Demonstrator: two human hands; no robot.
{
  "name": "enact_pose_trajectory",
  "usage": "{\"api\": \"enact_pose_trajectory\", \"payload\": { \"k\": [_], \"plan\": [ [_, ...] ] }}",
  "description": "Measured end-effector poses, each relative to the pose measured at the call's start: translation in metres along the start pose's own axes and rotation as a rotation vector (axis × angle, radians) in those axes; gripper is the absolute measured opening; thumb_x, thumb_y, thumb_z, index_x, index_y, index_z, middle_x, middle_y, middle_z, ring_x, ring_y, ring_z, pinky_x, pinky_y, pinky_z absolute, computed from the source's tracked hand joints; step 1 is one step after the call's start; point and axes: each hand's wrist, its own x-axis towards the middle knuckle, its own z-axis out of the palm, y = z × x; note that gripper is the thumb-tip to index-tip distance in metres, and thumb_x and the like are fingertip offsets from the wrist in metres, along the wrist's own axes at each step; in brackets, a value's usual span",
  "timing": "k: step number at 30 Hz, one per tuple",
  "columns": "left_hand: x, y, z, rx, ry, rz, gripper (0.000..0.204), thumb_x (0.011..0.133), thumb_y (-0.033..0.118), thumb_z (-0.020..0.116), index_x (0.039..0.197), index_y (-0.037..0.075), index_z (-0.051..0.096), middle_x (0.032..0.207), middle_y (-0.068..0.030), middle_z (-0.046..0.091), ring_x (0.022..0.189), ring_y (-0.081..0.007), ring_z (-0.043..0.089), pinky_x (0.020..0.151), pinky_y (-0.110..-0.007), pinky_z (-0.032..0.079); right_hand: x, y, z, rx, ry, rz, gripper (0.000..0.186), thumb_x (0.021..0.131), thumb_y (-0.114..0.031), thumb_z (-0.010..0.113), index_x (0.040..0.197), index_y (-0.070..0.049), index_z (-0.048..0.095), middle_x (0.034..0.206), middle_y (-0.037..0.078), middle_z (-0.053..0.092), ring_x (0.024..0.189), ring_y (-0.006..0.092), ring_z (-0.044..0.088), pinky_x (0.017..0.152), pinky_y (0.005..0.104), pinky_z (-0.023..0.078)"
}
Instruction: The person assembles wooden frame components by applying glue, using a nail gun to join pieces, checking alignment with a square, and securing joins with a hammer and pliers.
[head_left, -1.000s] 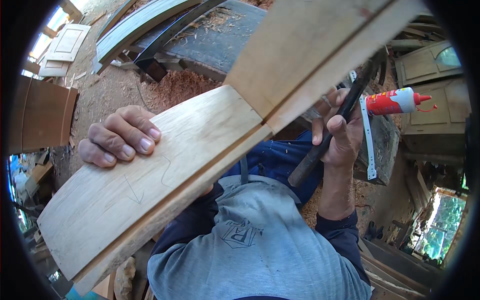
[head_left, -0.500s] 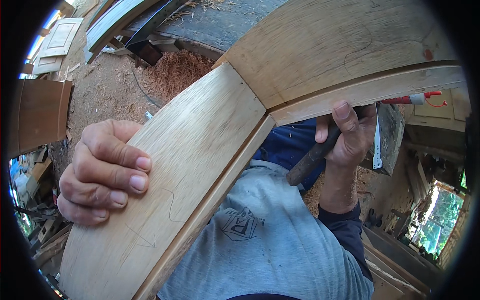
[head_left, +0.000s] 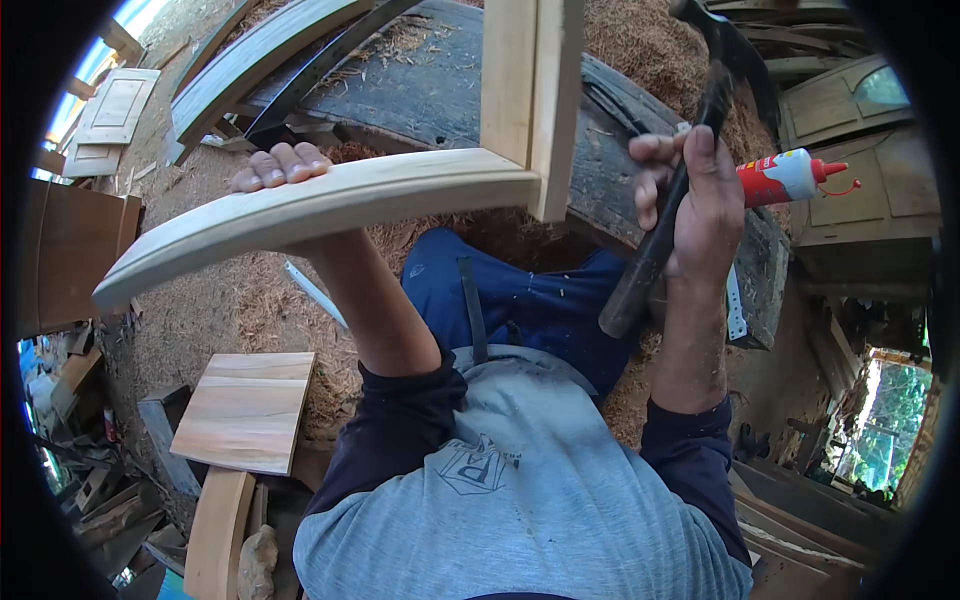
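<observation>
A joined pair of pale wooden boards is held up before me, meeting at a corner. One board (head_left: 350,200), with a curved edge, runs out to the left, and the other board (head_left: 508,90) rises toward the far side. My left hand (head_left: 280,167) grips the left board, its fingertips curled over the far edge and the rest hidden behind the wood. In my right hand (head_left: 695,205), to the right of the corner, a claw hammer (head_left: 655,260) is held by its dark handle, head up and away from me. The hammer does not touch the boards.
Beyond the boards stands a worn workbench (head_left: 425,70) with shavings. A red and white squeeze bottle (head_left: 790,177) is just right of my right hand. A square wooden panel (head_left: 245,410) lies at lower left. Curved wooden pieces (head_left: 265,60) rest at the far left.
The joined boards have turned and tipped, now showing their edges instead of broad faces. My left hand has moved up and right. The hammer's head has come into view.
</observation>
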Motion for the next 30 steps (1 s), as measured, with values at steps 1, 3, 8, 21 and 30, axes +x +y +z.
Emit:
{"api": "enact_pose_trajectory", "payload": {
  "k": [1,3,8,21,30],
  "plan": [
    [-0.005,-0.007,-0.011,0.014,0.007,-0.022,0.084,0.084,0.082,0.041,0.113,0.005,0.059,0.091,-0.0126,0.064,0.09,-0.0286,0.067,0.078,-0.045,0.059,-0.005,0.004,-0.01,-0.088,0.016,-0.045,0.033,0.102,-0.035,0.054,0.108,-0.003,0.054,0.074,0.006,0.059,0.053,0.011,0.055,0.042,0.0212,0.044],
    [0.0,-0.035,0.026,-0.036,0.416,-0.003,0.098,0.079,0.091,0.018,0.129,0.013,0.052,0.104,-0.0128,0.063,0.1,-0.0292,0.066,0.083,-0.046,0.06,-0.01,0.002,-0.032,-0.196,0.037,-0.092,0.033,0.104,-0.035,0.049,0.113,-0.004,0.054,0.073,0.006,0.056,0.055,0.0116,0.054,0.046,0.0216,0.043],
    [0.025,-0.054,0.039,0.564,0.941,0.041,0.08,0.091,0.077,0.007,0.148,0.023,0.026,0.13,-0.0154,0.046,0.122,-0.0281,0.054,0.102,-0.045,0.055,-0.01,-0.046,-0.036,-0.882,-0.227,-0.19,0.031,0.1,-0.027,0.059,0.119,-0.002,0.055,0.081,0.008,0.06,0.068,0.0148,0.059,0.064,0.0283,0.047],
    [0.031,-0.062,0.046,0.717,0.887,-0.032,0.079,0.095,0.073,0.019,0.155,0.023,0.017,0.151,-0.0127,0.036,0.133,-0.0302,0.044,0.109,-0.049,0.046,0.025,-0.041,-0.021,-1.155,-0.52,-0.366,0.045,0.099,-0.023,0.059,0.14,-0.009,0.052,0.103,0.022,0.07,0.089,0.0271,0.072,0.078,0.0392,0.053],
    [0.035,-0.065,0.048,0.964,0.931,-0.045,0.081,0.094,0.075,0.022,0.156,0.023,0.011,0.153,-0.01,0.034,0.133,-0.0303,0.044,0.111,-0.048,0.043,0.026,-0.028,-0.032,-1.024,-0.377,-0.435,0.044,0.102,-0.021,0.054,0.143,-0.006,0.048,0.081,0.012,0.066,0.063,0.0122,0.057,0.057,0.0311,0.046]
  ]
}}
